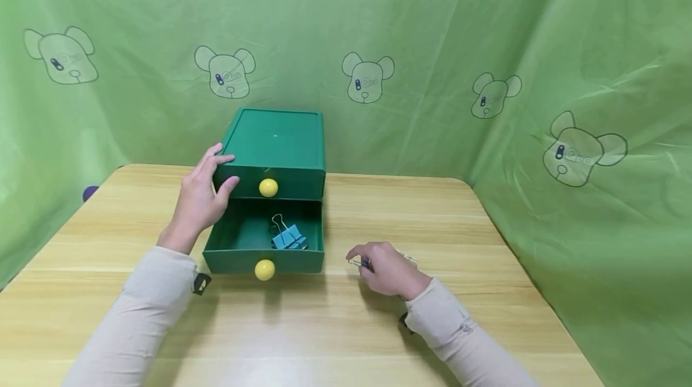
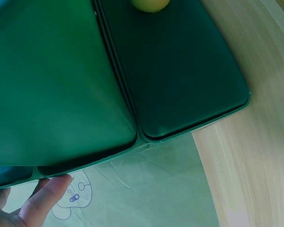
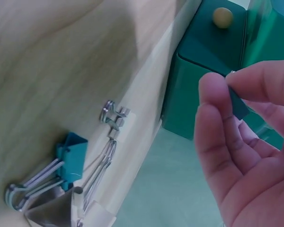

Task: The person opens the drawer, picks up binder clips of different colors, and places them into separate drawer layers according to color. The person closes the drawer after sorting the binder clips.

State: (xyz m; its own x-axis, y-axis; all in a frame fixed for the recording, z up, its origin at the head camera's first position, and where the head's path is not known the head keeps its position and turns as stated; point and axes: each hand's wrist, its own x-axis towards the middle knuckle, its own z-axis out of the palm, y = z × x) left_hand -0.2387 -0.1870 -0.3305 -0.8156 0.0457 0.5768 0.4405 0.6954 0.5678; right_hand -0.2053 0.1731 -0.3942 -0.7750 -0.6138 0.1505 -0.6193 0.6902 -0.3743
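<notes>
A green two-drawer box (image 1: 281,137) with yellow knobs stands on the table, its lower drawer (image 1: 238,262) pulled out. Inside that drawer lie blue binder clips (image 1: 289,237). My left hand (image 1: 200,198) rests against the box's upper left corner, thumb by the front and fingers along the side and top edge. To the right of the box, just above the table, my right hand (image 1: 389,270) pinches a small blue binder clip (image 3: 237,105) between thumb and fingertips; the fingers hide part of it. Beneath that hand, a teal binder clip (image 3: 73,158) lies on the table.
Beside the teal clip are a silver-grey clip (image 3: 54,208) and more metal clip handles (image 3: 113,118). The wooden table (image 1: 459,219) ends at a green curtain (image 1: 421,26) with bear-head drawings, behind and to the right. Something purple (image 1: 90,193) shows past the left edge.
</notes>
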